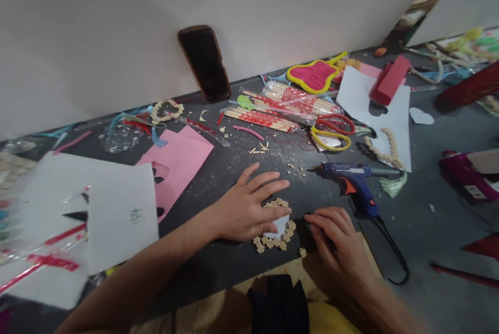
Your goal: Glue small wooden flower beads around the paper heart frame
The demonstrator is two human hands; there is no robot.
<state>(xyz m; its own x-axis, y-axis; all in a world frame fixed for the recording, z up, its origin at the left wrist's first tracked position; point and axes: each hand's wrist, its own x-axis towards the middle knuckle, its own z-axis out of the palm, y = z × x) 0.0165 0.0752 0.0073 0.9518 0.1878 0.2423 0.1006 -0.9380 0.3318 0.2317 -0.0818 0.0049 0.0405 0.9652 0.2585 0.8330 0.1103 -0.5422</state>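
I find the beaded ring (290, 231) on the table (312, 191) under my spread, ungripping left hand (249, 208), cannot tell whether my curled right hand (336, 232) holds anything, and judge the ring light, fragile, best held by its outer edge.

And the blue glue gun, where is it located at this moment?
In the head view, the blue glue gun lies on the dark table, right of centre, between the red-and-yellow scissors and the right hand.

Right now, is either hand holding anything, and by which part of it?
The left hand lies spread across the left part of the beaded ring, not gripping it. Whether the right hand pinches something small cannot be told.
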